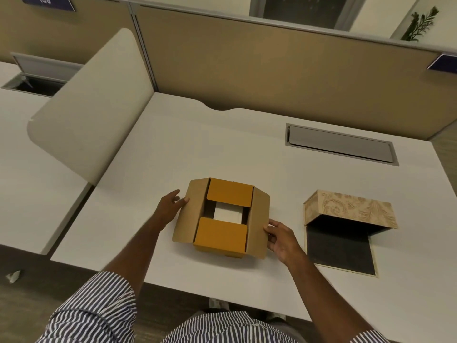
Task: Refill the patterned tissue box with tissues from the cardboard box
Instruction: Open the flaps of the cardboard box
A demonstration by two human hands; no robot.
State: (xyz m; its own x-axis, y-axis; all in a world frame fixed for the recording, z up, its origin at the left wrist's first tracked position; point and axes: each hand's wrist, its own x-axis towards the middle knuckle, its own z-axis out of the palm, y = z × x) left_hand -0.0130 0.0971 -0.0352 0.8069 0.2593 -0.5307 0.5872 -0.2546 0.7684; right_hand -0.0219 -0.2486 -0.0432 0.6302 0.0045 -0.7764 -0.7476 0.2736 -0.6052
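Carton flaps being parted; tissues exposed at centre.
Left hand [170, 209] is spread on the carton's [222, 219] left flap, right hand [279, 240] on its right; nothing gripped. Tissues [228, 213] lie between them, tissue box [348, 209] open rightward.

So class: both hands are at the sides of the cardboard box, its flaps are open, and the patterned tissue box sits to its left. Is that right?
Not quite: in the head view the patterned tissue box sits right of the cardboard box. Left hand and right hand do flank it, flaps open.

cardboard box [223, 216] on desk [173, 149], patterned tissue box [346, 214] right
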